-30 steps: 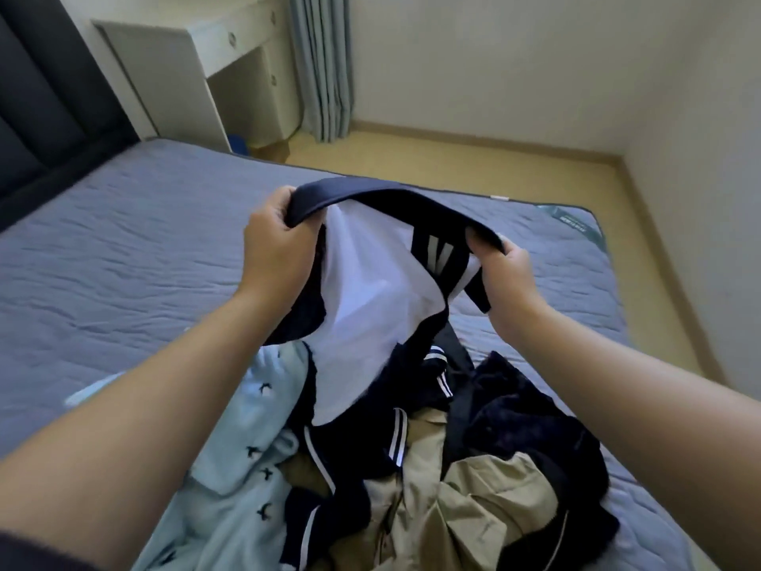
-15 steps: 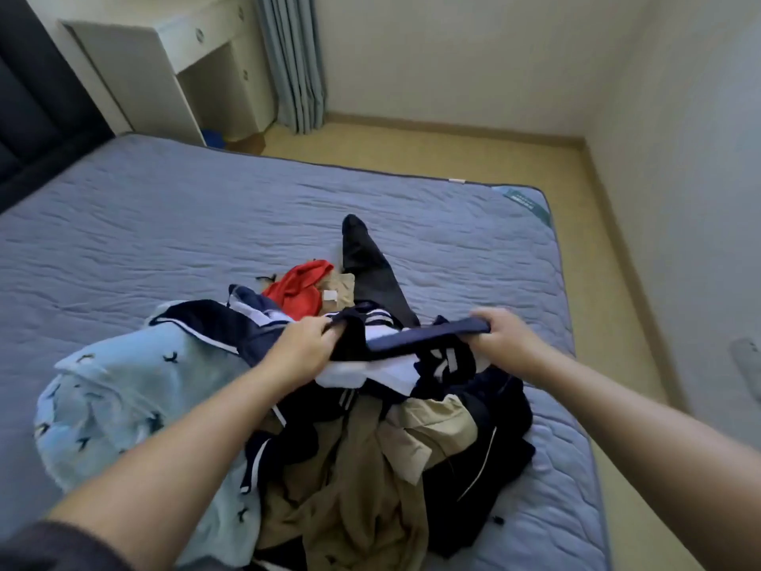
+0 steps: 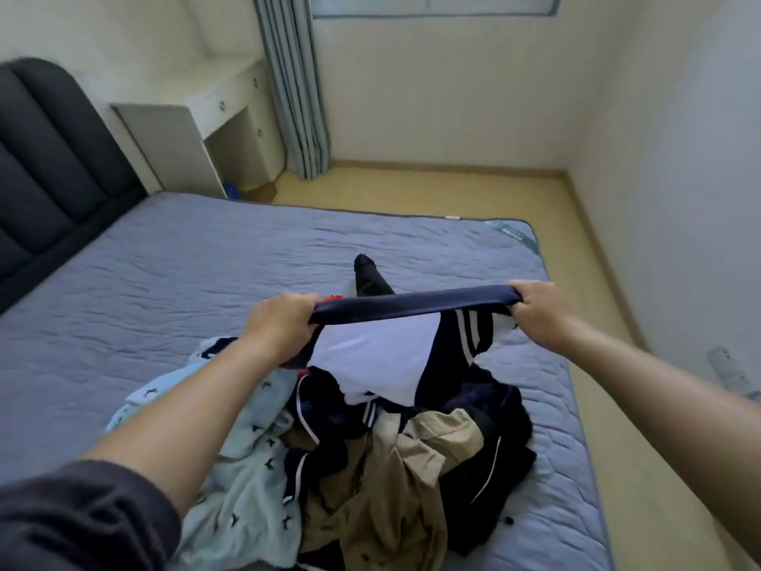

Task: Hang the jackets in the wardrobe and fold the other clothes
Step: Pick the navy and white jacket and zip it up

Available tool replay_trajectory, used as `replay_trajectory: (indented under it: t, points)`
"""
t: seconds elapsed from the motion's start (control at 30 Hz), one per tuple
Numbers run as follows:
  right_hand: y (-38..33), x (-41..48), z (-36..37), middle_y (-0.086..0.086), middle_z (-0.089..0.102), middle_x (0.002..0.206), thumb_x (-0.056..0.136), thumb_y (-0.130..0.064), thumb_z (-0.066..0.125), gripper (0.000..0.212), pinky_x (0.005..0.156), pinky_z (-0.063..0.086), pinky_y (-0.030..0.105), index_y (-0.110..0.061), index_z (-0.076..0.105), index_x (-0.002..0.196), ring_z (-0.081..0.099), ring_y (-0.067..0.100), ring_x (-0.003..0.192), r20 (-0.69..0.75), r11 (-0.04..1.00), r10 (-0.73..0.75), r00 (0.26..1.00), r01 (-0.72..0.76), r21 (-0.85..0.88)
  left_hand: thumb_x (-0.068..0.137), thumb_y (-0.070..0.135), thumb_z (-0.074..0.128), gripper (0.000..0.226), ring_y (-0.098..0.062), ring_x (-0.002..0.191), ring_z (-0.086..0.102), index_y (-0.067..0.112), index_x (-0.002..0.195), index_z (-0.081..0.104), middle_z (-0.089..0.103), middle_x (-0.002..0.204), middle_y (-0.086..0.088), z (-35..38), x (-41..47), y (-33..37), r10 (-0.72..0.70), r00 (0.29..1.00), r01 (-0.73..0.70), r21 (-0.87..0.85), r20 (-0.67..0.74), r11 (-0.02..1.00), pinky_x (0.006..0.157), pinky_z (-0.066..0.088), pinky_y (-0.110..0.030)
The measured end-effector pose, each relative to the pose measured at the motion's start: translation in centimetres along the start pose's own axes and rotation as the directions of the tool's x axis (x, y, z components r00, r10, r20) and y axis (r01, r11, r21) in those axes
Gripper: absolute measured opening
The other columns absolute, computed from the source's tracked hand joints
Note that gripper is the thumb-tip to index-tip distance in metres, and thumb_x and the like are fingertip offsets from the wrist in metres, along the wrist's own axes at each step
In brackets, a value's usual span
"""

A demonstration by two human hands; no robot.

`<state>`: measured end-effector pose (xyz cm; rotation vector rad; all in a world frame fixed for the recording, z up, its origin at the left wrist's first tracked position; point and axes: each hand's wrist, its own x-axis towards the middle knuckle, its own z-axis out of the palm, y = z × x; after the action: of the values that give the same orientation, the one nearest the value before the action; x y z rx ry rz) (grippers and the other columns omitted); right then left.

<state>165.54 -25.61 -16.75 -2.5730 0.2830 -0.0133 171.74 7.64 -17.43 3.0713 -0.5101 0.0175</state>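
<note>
The garment (image 3: 412, 307) I held was navy, with white stripes and a pale bluish-white lining. In my pile were a light blue top (image 3: 247, 467) printed with small dark birds, a plain beige piece (image 3: 416, 467), a dark piece (image 3: 498, 459) with thin white piping and a scrap of red (image 3: 332, 298). The mattress (image 3: 164, 282) was quilted grey-blue, the headboard (image 3: 41, 179) charcoal.

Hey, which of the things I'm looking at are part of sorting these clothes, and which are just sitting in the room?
For the job: navy striped garment, gripped by left hand and right hand; pale blue printed garment; beige garment.
Just there: desk; curtain; headboard.
</note>
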Motion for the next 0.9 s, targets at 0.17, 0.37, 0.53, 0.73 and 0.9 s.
replay_trajectory:
  t: [0.17, 0.37, 0.53, 0.73, 0.9]
  points:
    - [-9.1, -2.0, -14.6, 0.016, 0.059, 0.073, 0.082, 0.004, 0.046, 0.017, 0.06, 0.034, 0.035, -0.002, 0.062, 0.078, 0.053, 0.029, 0.071, -0.246, 0.988, -0.14, 0.959, 0.152, 0.032, 0.089, 0.01, 0.051, 0.007, -0.035, 0.077, 0.06, 0.013, 0.092, 0.056, 0.055, 0.079, -0.006, -19.9, -1.5, -1.9, 0.109, 0.916, -0.113, 0.011, -0.387, 0.993, 0.061, 0.044, -0.037]
    - [-18.0, -7.2, -29.5, 0.015, 0.061, 0.09, 0.095, -0.009, 0.046, 0.02, 0.077, 0.046, 0.036, -0.004, 0.065, 0.099, 0.056, 0.03, 0.083, -0.42, 0.945, -0.288, 0.861, 0.326, 0.02, 0.096, 0.019, 0.042, 0.019, -0.031, 0.08, 0.055, 0.014, 0.103, 0.06, 0.063, 0.095, -0.016, -39.2, -5.4, -2.1, 0.064, 0.885, -0.03, 0.081, -0.461, 0.996, 0.07, 0.039, -0.034]
    - [-20.1, -10.8, -34.3, 0.015, 0.062, 0.09, 0.099, -0.021, 0.042, 0.023, 0.078, 0.047, 0.037, -0.011, 0.059, 0.089, 0.058, 0.03, 0.083, -0.408, 0.946, -0.323, 0.854, 0.283, -0.156, 0.099, 0.022, 0.044, 0.023, -0.026, 0.084, 0.054, 0.012, 0.099, 0.064, 0.062, 0.09, -0.009, -44.4, -7.9, -1.0, 0.057, 0.94, -0.078, -0.049, -0.336, 0.996, 0.072, 0.037, -0.031]
    - [-20.9, -15.8, -36.2, -0.01, 0.068, 0.074, 0.096, -0.019, 0.052, 0.022, 0.067, 0.044, 0.019, -0.011, 0.071, 0.09, 0.058, 0.004, 0.069, -0.275, 0.863, -0.502, 0.82, 0.495, -0.102, 0.095, 0.004, 0.044, 0.021, -0.023, 0.081, 0.052, 0.014, 0.087, 0.06, 0.056, 0.082, -0.003, -44.9, -11.5, 3.3, 0.263, 0.823, -0.373, -0.13, -0.504, 0.919, 0.064, 0.038, -0.025]
    - [-22.4, -17.6, -36.7, 0.004, 0.066, 0.095, 0.097, -0.012, 0.045, 0.021, 0.081, 0.045, 0.032, -0.012, 0.066, 0.091, 0.061, 0.022, 0.089, -0.166, 0.811, -0.568, 0.806, 0.514, -0.279, 0.092, 0.013, 0.057, 0.009, -0.01, 0.1, 0.052, 0.012, 0.091, 0.067, 0.052, 0.107, 0.004, -43.2, -13.1, 8.0, 0.521, 0.685, -0.647, -0.097, -0.509, 0.757, 0.085, 0.036, -0.01]
